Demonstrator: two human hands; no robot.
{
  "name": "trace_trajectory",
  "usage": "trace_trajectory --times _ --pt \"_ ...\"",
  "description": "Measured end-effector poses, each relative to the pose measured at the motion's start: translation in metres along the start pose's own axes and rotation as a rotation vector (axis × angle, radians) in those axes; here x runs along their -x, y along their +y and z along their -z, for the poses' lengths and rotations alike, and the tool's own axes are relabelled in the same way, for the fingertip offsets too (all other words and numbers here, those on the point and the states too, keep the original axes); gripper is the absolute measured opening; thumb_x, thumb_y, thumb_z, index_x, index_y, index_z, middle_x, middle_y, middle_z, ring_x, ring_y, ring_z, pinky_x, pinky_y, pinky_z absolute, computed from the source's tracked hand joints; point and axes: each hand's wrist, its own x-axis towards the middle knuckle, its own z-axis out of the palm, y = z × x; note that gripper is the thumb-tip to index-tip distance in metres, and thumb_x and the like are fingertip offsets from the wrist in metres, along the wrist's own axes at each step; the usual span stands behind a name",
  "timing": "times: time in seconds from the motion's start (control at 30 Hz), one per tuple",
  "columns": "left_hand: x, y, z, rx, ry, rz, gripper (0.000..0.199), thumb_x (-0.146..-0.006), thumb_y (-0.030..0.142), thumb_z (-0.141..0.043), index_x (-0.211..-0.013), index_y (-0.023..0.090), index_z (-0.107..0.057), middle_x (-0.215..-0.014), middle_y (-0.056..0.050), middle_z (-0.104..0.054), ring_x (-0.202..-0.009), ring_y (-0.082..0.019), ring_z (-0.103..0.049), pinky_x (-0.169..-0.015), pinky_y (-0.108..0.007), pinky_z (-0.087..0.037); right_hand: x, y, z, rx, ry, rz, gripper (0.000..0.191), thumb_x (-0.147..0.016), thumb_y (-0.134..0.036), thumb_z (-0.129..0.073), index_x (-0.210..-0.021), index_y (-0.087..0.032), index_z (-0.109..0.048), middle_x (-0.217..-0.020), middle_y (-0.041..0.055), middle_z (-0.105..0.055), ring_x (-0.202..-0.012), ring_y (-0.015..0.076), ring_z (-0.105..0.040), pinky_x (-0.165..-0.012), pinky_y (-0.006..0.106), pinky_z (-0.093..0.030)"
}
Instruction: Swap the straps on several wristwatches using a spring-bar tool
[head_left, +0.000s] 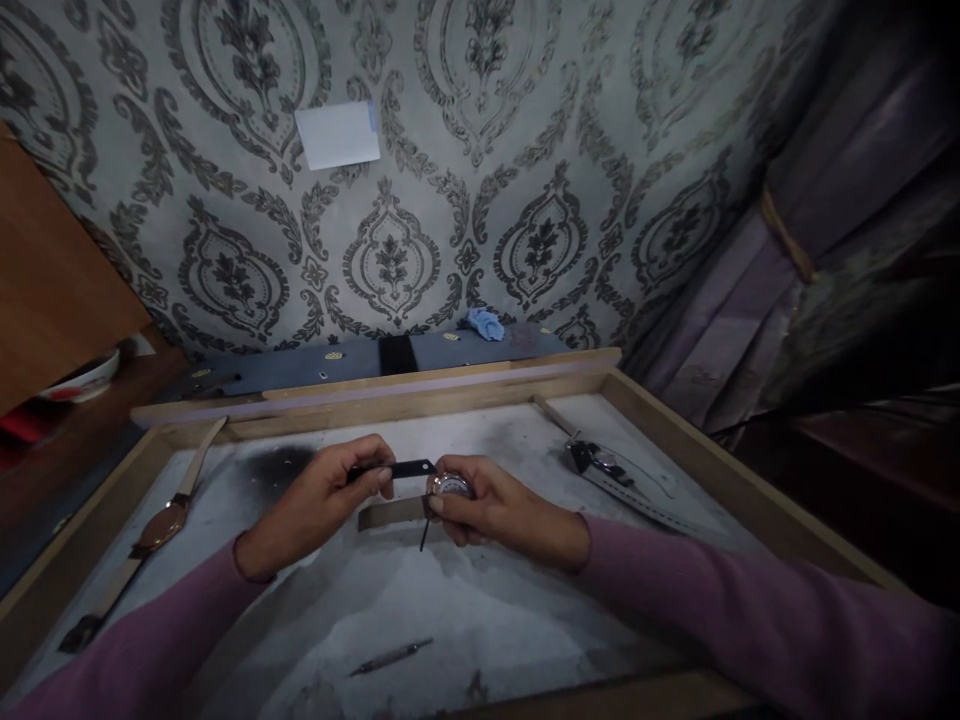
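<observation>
My right hand [480, 502] is closed around a wristwatch [452, 486] with a shiny round metal case. A brownish strap [391, 514] stretches left from the case, and a thin dark piece [424, 534] juts down below it. In my left hand [334, 495], pinched between thumb and fingers, is a flat black strip [409, 468] with a small hole near its slanted end. That end is close to the watch case; whether they touch, I cannot tell. On the white surface nearer me lies a slim pointed metal tool [391, 657].
A wooden-rimmed tray [442, 388] surrounds the work surface. One watch [161, 524] lies along its left side, another [604, 462] at the right. Behind the rim is a crumpled blue cloth [486, 324]. A curtain [750, 300] hangs at the right.
</observation>
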Motion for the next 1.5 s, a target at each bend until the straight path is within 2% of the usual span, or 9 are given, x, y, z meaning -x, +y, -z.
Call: trace_trajectory --times 0.13,0.23,0.3,0.47,0.73,1.0,1.2,1.37,1.5 --pt "0.004 0.001 0.0 -0.21 -0.028 -0.021 0.019 -0.092 0.028 -0.044 -0.08 0.018 -0.056 -0.072 0.001 -0.056 -0.065 -0.014 -0.049 -0.061 -0.025 -0.034 -0.001 0.002 0.001 0.008 -0.006 -0.01 0.025 -0.08 -0.035 -0.065 -0.083 -0.018 -0.048 -0.049 -0.008 -0.052 -0.042 0.0044 -0.034 -0.043 0.02 -0.023" --pt "0.005 0.002 -0.001 -0.313 -0.054 -0.058 0.017 -0.093 0.024 -0.045 -0.09 0.019 -0.06 -0.075 0.002 -0.06 -0.066 -0.014 -0.051 -0.063 -0.025 -0.034 0.0 0.002 0.001 0.003 0.001 -0.006 0.029 -0.078 -0.039 -0.067 -0.082 -0.017 -0.048 -0.049 -0.008 -0.052 -0.043 0.0046 -0.036 -0.044 0.02 -0.024" --pt "0.005 0.003 -0.001 -0.334 -0.078 -0.069 0.017 -0.093 0.023 -0.044 -0.094 0.02 -0.061 -0.077 0.002 -0.061 -0.068 -0.014 -0.052 -0.064 -0.025 -0.034 0.0 0.002 0.001 0.003 0.003 -0.009 0.03 -0.078 -0.04 -0.067 -0.081 -0.017 -0.048 -0.049 -0.008 -0.052 -0.043 0.0047 -0.036 -0.043 0.02 -0.024" --pt "0.004 0.003 -0.002 -0.359 -0.088 -0.057 0.02 -0.094 0.025 -0.043 -0.082 0.019 -0.058 -0.068 0.004 -0.052 -0.061 -0.012 -0.044 -0.059 -0.024 -0.031 0.0 0.0 0.001 0.009 -0.006 -0.02 0.027 -0.079 -0.038 -0.066 -0.082 -0.017 -0.048 -0.049 -0.0076 -0.053 -0.042 0.0044 -0.035 -0.043 0.019 -0.024" --pt "0.006 0.0 -0.005 -0.424 -0.105 -0.147 0.019 -0.095 0.02 -0.041 -0.08 0.019 -0.05 -0.069 0.004 -0.047 -0.062 -0.012 -0.043 -0.06 -0.023 -0.031 0.0 0.003 0.001 0.006 -0.003 -0.005 0.022 -0.08 -0.033 -0.064 -0.081 -0.017 -0.048 -0.049 -0.0076 -0.053 -0.042 0.0048 -0.037 -0.042 0.018 -0.025" --pt "0.008 0.006 -0.003 -0.397 -0.076 -0.134 0.012 -0.094 0.019 -0.043 -0.085 0.02 -0.05 -0.07 0.005 -0.048 -0.062 -0.011 -0.042 -0.059 -0.022 -0.032 0.0 0.002 0.001 0.022 -0.003 -0.01 0.022 -0.078 -0.031 -0.066 -0.08 -0.017 -0.049 -0.048 -0.0076 -0.053 -0.042 0.0042 -0.037 -0.042 0.017 -0.026" --pt "0.006 0.009 0.01 -0.391 -0.092 -0.106 0.016 -0.093 0.02 -0.045 -0.083 0.019 -0.058 -0.074 0.003 -0.054 -0.065 -0.012 -0.048 -0.061 -0.024 -0.035 0.0 0.002 0.002 0.017 0.005 -0.023 0.019 -0.081 -0.03 -0.062 -0.083 -0.017 -0.049 -0.048 -0.0077 -0.053 -0.042 0.0046 -0.037 -0.042 0.017 -0.027" --pt "0.005 0.002 0.021 -0.274 -0.03 -0.048 0.012 -0.085 0.019 -0.054 -0.088 0.022 -0.065 -0.083 0.001 -0.063 -0.075 -0.015 -0.058 -0.067 -0.026 -0.04 0.0 0.001 0.001 0.016 0.001 -0.021 0.017 -0.082 -0.029 -0.062 -0.082 -0.017 -0.05 -0.049 -0.0068 -0.053 -0.044 0.0052 -0.038 -0.043 0.018 -0.026" --pt "0.003 0.005 0.018 -0.028 0.13 0.082 0.022 -0.075 0.02 -0.065 -0.096 0.021 -0.059 -0.077 0.003 -0.062 -0.074 -0.016 -0.058 -0.067 -0.026 -0.041 -0.001 0.002 0.001 0.002 -0.011 -0.005 0.02 -0.082 -0.031 -0.063 -0.081 -0.017 -0.049 -0.048 -0.0072 -0.051 -0.042 0.0051 -0.036 -0.042 0.019 -0.024"
